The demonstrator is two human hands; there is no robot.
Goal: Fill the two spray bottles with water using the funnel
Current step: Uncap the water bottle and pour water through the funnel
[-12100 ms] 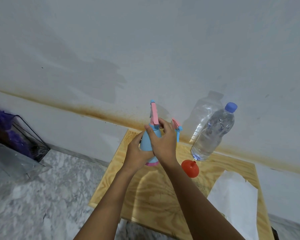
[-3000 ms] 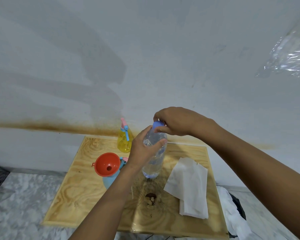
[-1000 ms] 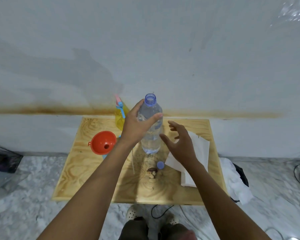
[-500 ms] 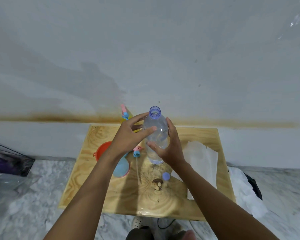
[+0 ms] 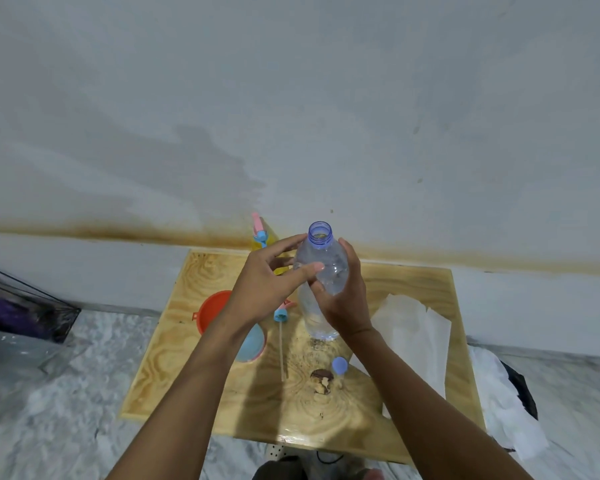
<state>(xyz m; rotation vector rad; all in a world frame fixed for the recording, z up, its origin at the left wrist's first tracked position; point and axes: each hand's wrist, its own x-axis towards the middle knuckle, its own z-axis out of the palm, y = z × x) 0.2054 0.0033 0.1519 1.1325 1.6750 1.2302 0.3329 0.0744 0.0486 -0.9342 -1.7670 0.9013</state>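
Note:
The clear water bottle [image 5: 326, 268] stands upright and uncapped on the wooden table [image 5: 187, 358]. My right hand [image 5: 347, 303] grips its body from the right. My left hand [image 5: 267, 289] holds its upper part from the left, thumb across the front. Its blue cap [image 5: 340, 365] lies on the table nearby. The orange funnel [image 5: 212, 310] sits in the blue spray bottle [image 5: 253, 341], both partly hidden by my left arm. That bottle's spray head [image 5: 280, 315] with its tube lies beside it. The yellow spray bottle [image 5: 262, 237] stands at the back, its head on.
White paper towels [image 5: 413, 334] lie on the table's right side. A dark knot [image 5: 321, 379] marks the wood. The wall runs right behind the table. A black wire basket [image 5: 21, 306] sits on the marble floor at left, white cloth [image 5: 499, 410] at right.
The cap came off the water bottle and now lies on the table. My right hand moved from there onto the bottle's side. Both hands have stayed on the bottle over the last half second.

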